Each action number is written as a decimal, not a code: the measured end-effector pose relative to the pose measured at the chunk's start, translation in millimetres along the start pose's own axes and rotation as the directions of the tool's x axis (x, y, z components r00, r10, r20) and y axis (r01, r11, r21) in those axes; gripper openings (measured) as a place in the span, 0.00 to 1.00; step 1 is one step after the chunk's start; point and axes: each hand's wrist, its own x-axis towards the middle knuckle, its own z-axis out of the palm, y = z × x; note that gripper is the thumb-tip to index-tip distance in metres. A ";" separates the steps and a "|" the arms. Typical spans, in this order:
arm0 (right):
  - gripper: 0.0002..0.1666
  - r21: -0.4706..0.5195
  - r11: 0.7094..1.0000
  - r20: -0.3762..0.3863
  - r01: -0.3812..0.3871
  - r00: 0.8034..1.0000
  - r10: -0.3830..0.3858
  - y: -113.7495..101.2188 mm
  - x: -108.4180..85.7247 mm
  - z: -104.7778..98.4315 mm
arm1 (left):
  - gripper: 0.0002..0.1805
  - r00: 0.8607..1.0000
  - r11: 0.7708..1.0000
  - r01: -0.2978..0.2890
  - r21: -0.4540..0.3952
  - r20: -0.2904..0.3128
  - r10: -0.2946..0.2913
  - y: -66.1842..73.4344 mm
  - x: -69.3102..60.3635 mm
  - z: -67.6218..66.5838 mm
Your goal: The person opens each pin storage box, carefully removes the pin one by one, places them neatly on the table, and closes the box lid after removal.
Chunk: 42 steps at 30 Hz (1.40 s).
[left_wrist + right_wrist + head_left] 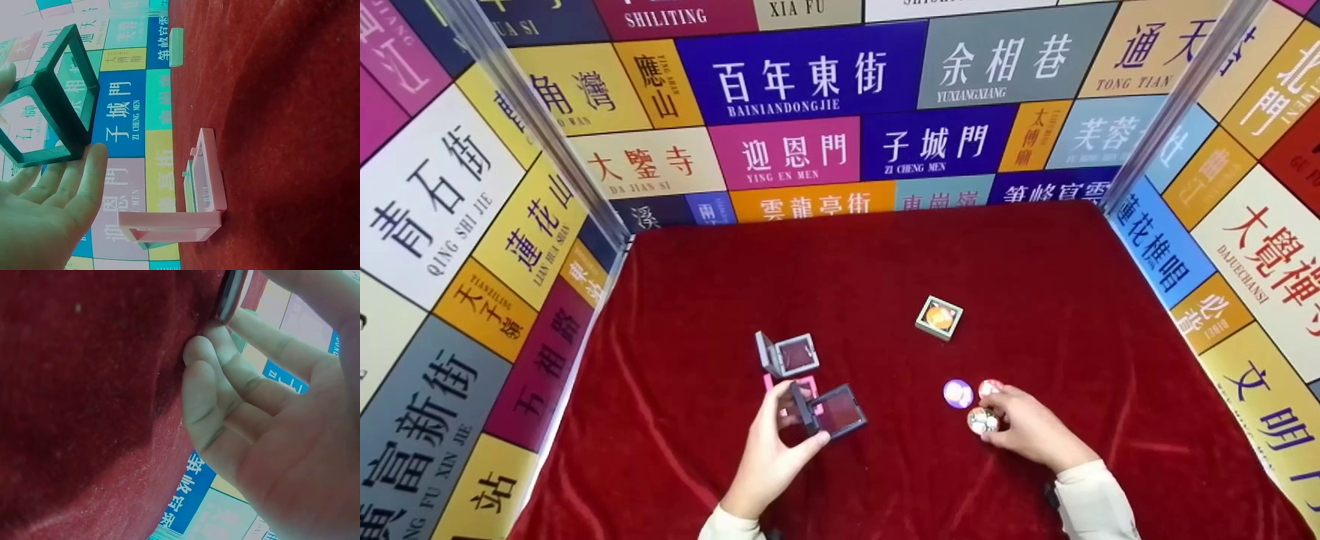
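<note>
My left hand point(776, 454) holds a dark hinged frame case point(840, 411), opened out, between thumb and fingers; in the left wrist view the case point(59, 101) is lifted off the cloth. Behind it on the cloth stand an open pink case point(808, 388) and an open grey case point(795, 355). At the right, my right hand point(1035, 431) pinches a round patterned disc point(982, 421) at its edge. A red-and-white disc point(988, 388) lies by its fingers, and a purple-rimmed disc point(958, 394) is just left. The right wrist view shows only a dark disc edge point(229, 298) at the fingertips.
A closed, pale green square case point(939, 317) with an orange picture lies farther back on the red cloth point(870, 277). Walls of coloured sign panels point(802, 71) with clear corner posts point(1170, 112) surround the cloth.
</note>
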 end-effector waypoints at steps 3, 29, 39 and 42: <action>0.22 -0.011 1.000 -0.003 -0.014 1.000 0.014 -0.3 -0.2 1.3 | 0.45 1.000 1.000 -0.005 -0.004 0.002 0.005 -2.3 0.1 -2.5; 0.31 -0.036 0.997 0.002 -0.066 0.998 0.066 -2.2 -1.7 6.1 | 0.46 0.958 0.989 -0.142 -0.028 -0.257 0.130 1.7 39.6 -72.5; 0.31 -0.055 0.994 -0.007 -0.095 0.996 0.094 -3.5 -2.8 6.4 | 0.45 0.928 0.956 0.117 0.268 -0.373 -0.009 -4.4 50.8 -120.9; 0.29 -0.051 0.993 -0.015 -0.102 0.995 0.101 -3.1 -3.4 7.3 | 0.45 0.941 0.930 0.169 0.327 -0.335 -0.053 -7.5 55.6 -130.5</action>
